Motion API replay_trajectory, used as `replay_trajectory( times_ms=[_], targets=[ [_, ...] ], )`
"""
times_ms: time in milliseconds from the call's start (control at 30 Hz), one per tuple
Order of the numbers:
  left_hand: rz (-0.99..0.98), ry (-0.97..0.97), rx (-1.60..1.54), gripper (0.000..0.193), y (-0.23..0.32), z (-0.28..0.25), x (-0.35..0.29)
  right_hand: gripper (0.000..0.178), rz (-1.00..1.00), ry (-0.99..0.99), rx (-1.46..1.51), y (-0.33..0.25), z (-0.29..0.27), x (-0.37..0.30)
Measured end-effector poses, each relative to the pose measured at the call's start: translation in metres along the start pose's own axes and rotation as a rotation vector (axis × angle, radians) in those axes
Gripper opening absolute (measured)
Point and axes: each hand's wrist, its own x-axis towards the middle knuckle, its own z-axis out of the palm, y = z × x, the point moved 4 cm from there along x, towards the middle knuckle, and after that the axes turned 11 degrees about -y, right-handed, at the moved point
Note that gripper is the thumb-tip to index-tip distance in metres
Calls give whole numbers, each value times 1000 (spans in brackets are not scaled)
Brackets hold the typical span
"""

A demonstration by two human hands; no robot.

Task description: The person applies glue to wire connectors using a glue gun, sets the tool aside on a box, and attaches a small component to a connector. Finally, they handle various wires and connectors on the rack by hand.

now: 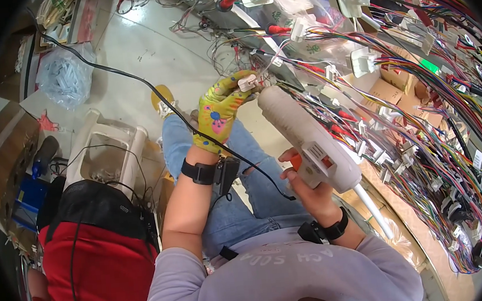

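My left hand (218, 111), in a yellow patterned glove, pinches a small white wire connector (248, 83) at the end of thin wires. In my bare right hand (312, 196) is a whitish, worn hot glue gun (305, 136), my fingers wrapped round its handle by the orange trigger (296, 161). The gun's front end points up and left, close beside the connector; whether its tip touches the connector is hidden. A white glue stick (377, 212) sticks out of its back end.
Bundles of coloured wires (417, 72) with white connectors hang along the rack on the right. A black cable (131, 74) crosses above my left forearm. To the left are a white plastic stool (103, 142), a bag of white parts (66, 77) and a person in red (100, 272).
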Motion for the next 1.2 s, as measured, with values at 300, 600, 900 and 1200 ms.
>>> replay_trajectory(
  times_ms=[300,600,900,1200],
  targets=[
    [0,-12,-19,36,1,0,-3,48,14,7,6,0,1,-3],
    [16,-38,1,37,5,2,-5,46,13,18,16,-1,1,-4],
    [12,-29,37,37,10,4,-7,48,7,-5,-5,-2,3,-3],
    [8,-28,42,37,8,4,-7,48,0,-12,-32,-5,0,-2]
  ],
)
